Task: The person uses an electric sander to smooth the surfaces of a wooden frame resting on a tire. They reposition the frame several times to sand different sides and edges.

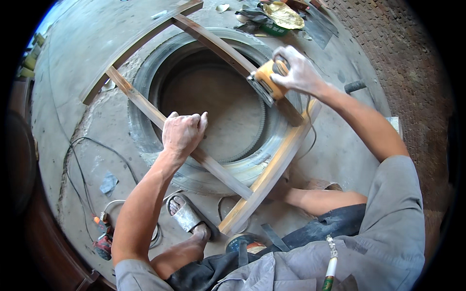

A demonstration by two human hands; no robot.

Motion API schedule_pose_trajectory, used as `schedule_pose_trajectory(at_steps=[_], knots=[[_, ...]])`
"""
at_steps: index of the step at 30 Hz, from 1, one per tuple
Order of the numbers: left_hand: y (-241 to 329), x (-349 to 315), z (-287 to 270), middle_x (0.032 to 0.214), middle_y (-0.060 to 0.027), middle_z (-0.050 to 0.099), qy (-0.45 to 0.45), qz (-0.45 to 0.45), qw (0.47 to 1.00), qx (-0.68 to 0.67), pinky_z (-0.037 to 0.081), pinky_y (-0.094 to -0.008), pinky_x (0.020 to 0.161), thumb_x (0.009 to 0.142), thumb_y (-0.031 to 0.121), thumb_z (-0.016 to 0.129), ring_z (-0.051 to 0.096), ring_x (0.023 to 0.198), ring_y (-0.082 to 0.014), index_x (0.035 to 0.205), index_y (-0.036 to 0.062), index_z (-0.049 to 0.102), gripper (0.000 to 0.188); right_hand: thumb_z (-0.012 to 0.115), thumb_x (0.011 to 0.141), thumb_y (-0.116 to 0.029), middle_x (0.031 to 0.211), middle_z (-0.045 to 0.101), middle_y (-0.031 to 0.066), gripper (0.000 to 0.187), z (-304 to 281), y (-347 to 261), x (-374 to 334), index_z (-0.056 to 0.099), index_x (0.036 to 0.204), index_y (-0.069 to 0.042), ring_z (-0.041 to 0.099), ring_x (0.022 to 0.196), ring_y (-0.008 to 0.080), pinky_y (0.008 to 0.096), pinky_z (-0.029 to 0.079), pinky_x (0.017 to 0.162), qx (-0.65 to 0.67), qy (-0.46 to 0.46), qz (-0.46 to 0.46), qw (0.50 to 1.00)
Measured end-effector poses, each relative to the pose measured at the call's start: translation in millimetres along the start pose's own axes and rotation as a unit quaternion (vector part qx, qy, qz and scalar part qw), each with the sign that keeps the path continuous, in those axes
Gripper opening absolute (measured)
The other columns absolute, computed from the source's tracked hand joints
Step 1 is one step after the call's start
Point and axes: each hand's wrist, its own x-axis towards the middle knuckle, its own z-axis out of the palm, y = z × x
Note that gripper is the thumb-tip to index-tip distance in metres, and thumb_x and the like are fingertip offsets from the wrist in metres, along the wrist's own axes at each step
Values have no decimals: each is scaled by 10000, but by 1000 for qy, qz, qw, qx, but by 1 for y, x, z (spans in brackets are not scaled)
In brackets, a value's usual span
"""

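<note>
A wooden frame (143, 41) of two long rails joined by two crossbars lies across a large dusty tyre (145, 123). My left hand (182, 133) is closed round the nearer-left crossbar (221, 172), about midway along it. In my right hand (298, 70) is a yellow electric sander (268, 80), gripped from above. Its pad rests against the other crossbar (213, 42), close to the end at the right rail (276, 167). A thin cord hangs from the sander. White dust coats both hands.
A red and black power tool (103, 240) lies on the floor at left beside looping black cables (77, 140). At the far right are dark scraps and a gold foil-like piece (285, 14). A short dark cylinder (355, 86) lies beyond my right arm. My sandalled foot (187, 213) is near the tyre.
</note>
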Motion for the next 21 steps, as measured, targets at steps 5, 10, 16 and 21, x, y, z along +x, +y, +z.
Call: schedule_pose_trajectory(at_steps=[5,10,16,21], knots=[[-2,-2,-5,547,-139,619,-18,0,1000,15,490,-412,656,998,281,711,591,494,-325,584,80,650,464,738,810,-418,1063,626,229,525,32,-4,115,611,1191,-80,664,1017,401,482,532,927,-34,13,-55,998],[1,4,3,575,-123,662,-42,2,999,7,493,-400,699,1013,276,665,628,515,-317,608,97,675,443,745,791,-436,1092,677,259,583,48,1,205,628,1217,-56,681,1047,419,484,539,939,-20,-9,-26,999],[-3,1,-6,590,-135,652,-31,-7,999,-5,501,-427,676,1002,260,690,624,540,-334,603,83,653,438,716,813,-515,906,705,233,547,27,-61,208,714,914,22,692,858,365,460,547,745,-26,-46,-22,998],[-1,5,0,606,-171,644,-21,1,1000,-8,513,-462,672,1003,266,699,617,568,-375,611,63,643,445,751,803,-460,870,693,199,453,48,10,183,707,841,-11,688,843,352,475,552,727,-349,-37,-265,898]])
